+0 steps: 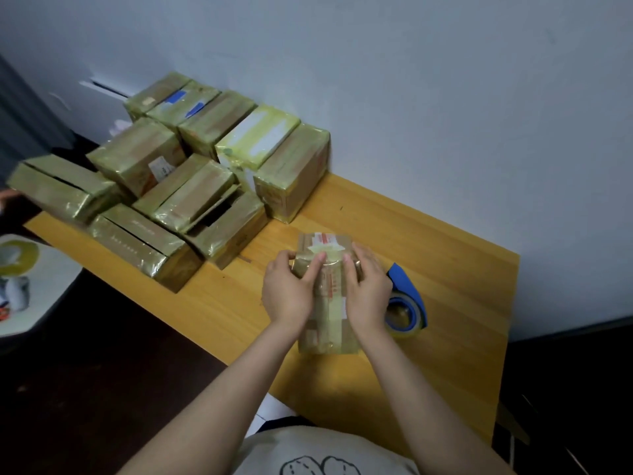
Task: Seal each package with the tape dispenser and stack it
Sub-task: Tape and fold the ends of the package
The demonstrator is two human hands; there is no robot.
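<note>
**Item under work.** A small brown cardboard package [327, 337] lies flat on the yellow wooden worktop [445, 269], near the front edge and directly before the person. A strip of clear yellowish tape [330, 311] runs lengthwise along its top face, with red print beside it.

**Left hand** [289, 291]. It is placed on the left side of the package's far half. The grip holds the package: the fingers curl over the left edge and the thumb lies on the top face at the tape strip.

**Right hand** [368, 293]. It takes the matching position on the right side. The grip holds the package: the fingers wrap over the right edge and the thumb is on the top face. The two thumbs are near each other but apart.

**Tool.** A blue tape dispenser [407, 299] loaded with a roll of clear tape rests on the worktop just beside the right hand, on its right. The wrist partly hides it. Whether it touches the package cannot be told.

**Stack.** A group of tape-wrapped cardboard boxes [212, 159] occupies the far left of the worktop, well apart from the package. Its back row stands against the pale grey-blue wall [411, 80], and some boxes are piled on others. Three front boxes show a dark gap between their top flaps. The leftmost box is blurred.

**Surroundings.** Left of the worktop, a white surface [44, 303] carries a roll of yellowish tape [17, 255].
</note>
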